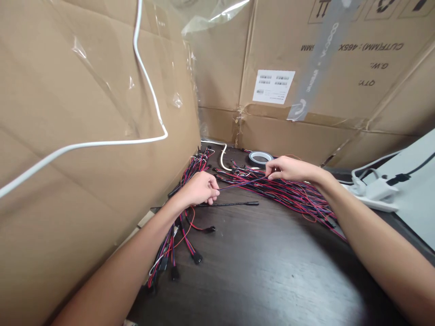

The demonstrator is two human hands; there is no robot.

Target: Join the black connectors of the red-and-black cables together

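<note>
A thin dark wire (241,183) is stretched between my two hands above the table. My left hand (203,188) pinches one end of it, beside a bundle of red and black wires (185,242) with black connectors along the cardboard on the left. Over the right-hand bundle of red, black and purple wires (299,201), my right hand (283,168) has its thumb and fingertips closed on the wire's other end. Just below my left hand lies a black cable (234,203) with a thicker plug-like end. The exact grip points are partly hidden by my fingers.
A roll of grey tape (260,158) lies behind the wires near the back box (217,122). Tall cardboard (102,181) walls the left side, with a white cable (149,81) across it. A white power strip (377,199) with plugs stands at right on the dark table (258,271).
</note>
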